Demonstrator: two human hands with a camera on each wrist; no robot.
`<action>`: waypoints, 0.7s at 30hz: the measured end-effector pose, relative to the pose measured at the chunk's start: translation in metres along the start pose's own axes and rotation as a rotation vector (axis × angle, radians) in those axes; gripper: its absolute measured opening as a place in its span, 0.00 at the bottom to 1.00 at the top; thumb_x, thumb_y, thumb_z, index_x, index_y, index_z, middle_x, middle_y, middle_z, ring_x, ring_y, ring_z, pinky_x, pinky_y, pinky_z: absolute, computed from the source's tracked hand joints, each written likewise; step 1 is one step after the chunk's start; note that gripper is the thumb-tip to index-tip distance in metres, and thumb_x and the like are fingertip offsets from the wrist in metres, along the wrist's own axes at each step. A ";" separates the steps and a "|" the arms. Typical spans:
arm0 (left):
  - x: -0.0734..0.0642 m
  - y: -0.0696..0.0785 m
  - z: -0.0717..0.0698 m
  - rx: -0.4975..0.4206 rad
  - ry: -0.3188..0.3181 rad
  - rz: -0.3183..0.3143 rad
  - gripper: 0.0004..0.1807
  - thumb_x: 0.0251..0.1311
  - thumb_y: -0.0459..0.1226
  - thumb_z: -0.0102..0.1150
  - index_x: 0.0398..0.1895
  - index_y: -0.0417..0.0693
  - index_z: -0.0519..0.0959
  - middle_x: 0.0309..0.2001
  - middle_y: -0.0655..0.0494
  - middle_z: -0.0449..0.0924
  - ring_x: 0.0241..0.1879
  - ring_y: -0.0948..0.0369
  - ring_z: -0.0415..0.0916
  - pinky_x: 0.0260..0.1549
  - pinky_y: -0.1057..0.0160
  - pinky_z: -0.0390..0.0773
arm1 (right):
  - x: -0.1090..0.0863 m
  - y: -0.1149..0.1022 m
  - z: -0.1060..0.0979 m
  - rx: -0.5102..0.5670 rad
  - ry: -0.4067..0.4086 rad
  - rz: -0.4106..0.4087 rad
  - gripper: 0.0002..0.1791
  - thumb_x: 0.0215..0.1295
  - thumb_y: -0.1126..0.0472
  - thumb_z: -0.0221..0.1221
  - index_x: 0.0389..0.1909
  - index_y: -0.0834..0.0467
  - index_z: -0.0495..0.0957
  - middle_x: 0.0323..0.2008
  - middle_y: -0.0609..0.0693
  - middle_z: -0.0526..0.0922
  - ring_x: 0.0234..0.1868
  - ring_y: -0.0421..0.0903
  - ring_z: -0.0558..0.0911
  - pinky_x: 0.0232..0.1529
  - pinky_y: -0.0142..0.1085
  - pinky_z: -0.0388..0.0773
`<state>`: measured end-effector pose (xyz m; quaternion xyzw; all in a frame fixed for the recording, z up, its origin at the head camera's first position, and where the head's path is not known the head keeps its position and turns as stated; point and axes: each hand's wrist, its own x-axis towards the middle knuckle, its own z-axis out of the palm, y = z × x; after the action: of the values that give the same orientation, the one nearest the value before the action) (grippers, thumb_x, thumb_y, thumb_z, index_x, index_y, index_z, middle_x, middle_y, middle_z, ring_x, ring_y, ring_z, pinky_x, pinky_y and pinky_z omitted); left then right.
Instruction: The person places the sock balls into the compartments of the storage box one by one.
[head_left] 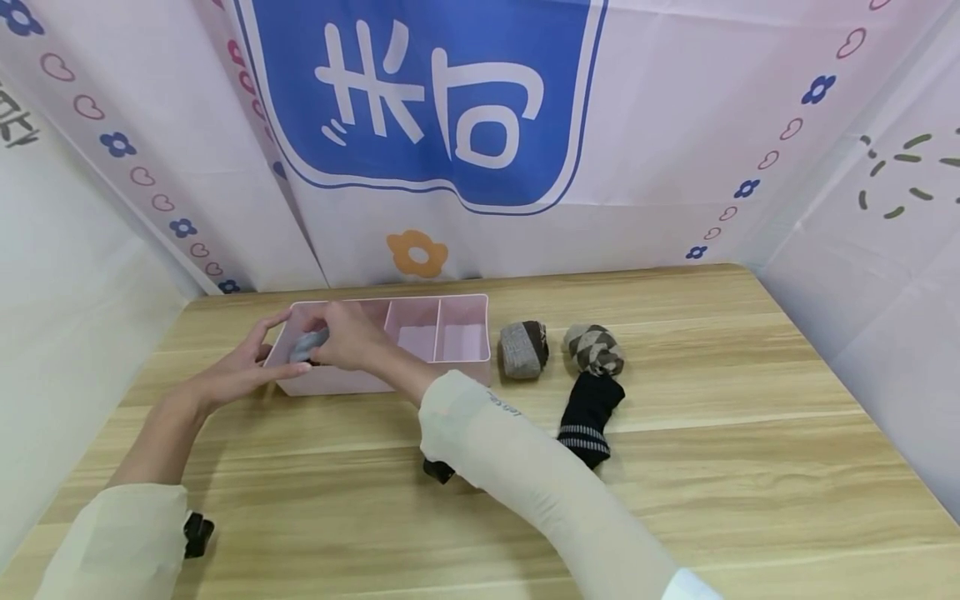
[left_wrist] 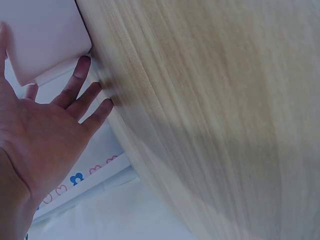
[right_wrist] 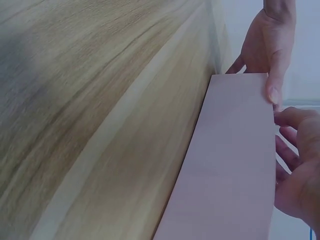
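A pink divided box [head_left: 464, 372] stands toward the back left of the table. My right hand [head_left: 347, 333] reaches into its leftmost compartment and pinches a rolled light grey-blue sock [head_left: 307, 343], partly hidden by the fingers. The left hand [head_left: 238, 364] rests against the box's left end, its thumb along the front rim. In the left wrist view, the fingers [left_wrist: 75, 82] of that hand are spread and fairly straight beside the end wall. In the right wrist view, the right hand [right_wrist: 302, 150] is at the rim close to the left thumb, and the sock is hidden behind the wall.
Right of the box lie a grey-and-brown rolled sock [head_left: 524, 350] and an argyle rolled sock [head_left: 595, 349]. Below them is a black sock [head_left: 592, 408] with grey stripes, partly covered by the right sleeve. A printed cloth [head_left: 645, 208] hangs behind the wooden table [head_left: 750, 467].
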<state>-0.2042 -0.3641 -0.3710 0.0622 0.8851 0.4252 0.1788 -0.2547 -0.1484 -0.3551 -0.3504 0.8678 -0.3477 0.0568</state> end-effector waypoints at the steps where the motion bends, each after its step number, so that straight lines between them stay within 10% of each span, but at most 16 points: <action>1: 0.000 0.000 0.000 0.000 0.000 0.001 0.56 0.74 0.47 0.58 0.84 0.61 0.24 0.66 0.22 0.64 0.64 0.34 0.67 0.57 0.30 0.65 | -0.001 0.000 -0.001 0.003 -0.002 -0.008 0.17 0.64 0.62 0.71 0.53 0.54 0.86 0.51 0.43 0.87 0.46 0.36 0.79 0.41 0.21 0.70; 21: 0.002 0.000 0.001 0.032 0.008 -0.013 0.56 0.73 0.48 0.58 0.84 0.58 0.24 0.68 0.19 0.62 0.65 0.33 0.65 0.57 0.29 0.64 | -0.040 -0.007 -0.060 0.038 -0.023 -0.199 0.14 0.65 0.65 0.69 0.51 0.58 0.86 0.48 0.47 0.88 0.53 0.43 0.82 0.51 0.24 0.73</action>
<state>-0.2053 -0.3636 -0.3720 0.0577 0.8929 0.4100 0.1769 -0.2414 -0.0928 -0.3115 -0.4379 0.8213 -0.3637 0.0384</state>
